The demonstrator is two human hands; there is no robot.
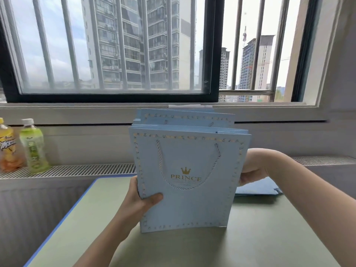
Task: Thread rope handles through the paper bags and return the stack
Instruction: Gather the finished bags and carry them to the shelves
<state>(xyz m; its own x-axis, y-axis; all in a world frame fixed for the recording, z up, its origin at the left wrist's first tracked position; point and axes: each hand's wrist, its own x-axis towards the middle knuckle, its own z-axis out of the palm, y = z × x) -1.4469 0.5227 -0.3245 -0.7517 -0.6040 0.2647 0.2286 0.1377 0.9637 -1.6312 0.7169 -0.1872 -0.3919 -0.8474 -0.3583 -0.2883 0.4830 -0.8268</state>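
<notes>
Upright on the green counter (269, 237): light-blue paper bag (188, 207), rope handle (185, 186) hanging down its front. Left hand (142, 199) gripping the left edge, thumb in front; right hand (252, 171) holding the right edge, its fingers mostly hidden. Behind, a second bag (183, 117).

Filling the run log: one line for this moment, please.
left hand: grips bag stack | right hand: grips stack | front bag's rope handle: threaded | stack upright on table

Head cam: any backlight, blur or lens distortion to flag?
Head view: bright barred window backlights the scene; the light-blue paper bag with rope handle stays readable, crown logo sharp. Window frame bows from the wide-angle lens. Green drink bottle at the left edge is soft.
</notes>
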